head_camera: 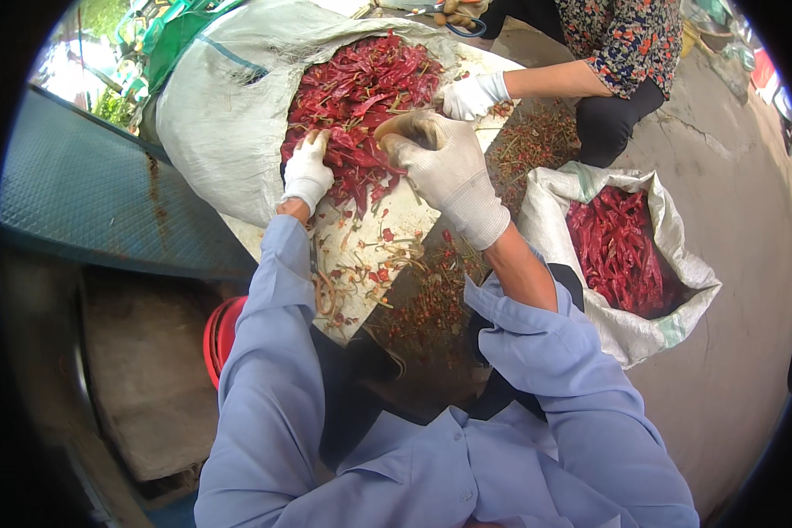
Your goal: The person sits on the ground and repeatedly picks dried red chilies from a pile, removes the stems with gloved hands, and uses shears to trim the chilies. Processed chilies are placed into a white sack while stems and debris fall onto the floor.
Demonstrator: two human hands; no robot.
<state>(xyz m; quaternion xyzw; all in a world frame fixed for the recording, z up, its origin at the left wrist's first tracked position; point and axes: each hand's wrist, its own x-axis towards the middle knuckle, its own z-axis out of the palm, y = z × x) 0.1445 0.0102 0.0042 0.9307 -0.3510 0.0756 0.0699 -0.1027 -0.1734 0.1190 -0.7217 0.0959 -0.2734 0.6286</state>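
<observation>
Dried red chili peppers (363, 86) spill from the mouth of a large white woven sack (224, 125) lying on its side. My left hand (309, 170), in a white knit glove, touches the near left edge of the pile with its fingers on the peppers. Whether it grips any of them is not clear. Over the pile's right side, my right hand (445, 158) has its gloved thumb and fingers curled toward each other. Its fingertips are dirty, and I cannot tell if a pepper is pinched between them. Cut stems and pepper scraps litter the pale board (363, 244) under the pile.
Across from me, a person's gloved hand (473, 97) reaches the pile; their other hand holds blue-handled scissors (468, 28). An upright white sack (683, 264) of peppers stands at right. Stems (442, 297) cover the floor. A blue metal surface (105, 191) and red bucket (223, 336) are left.
</observation>
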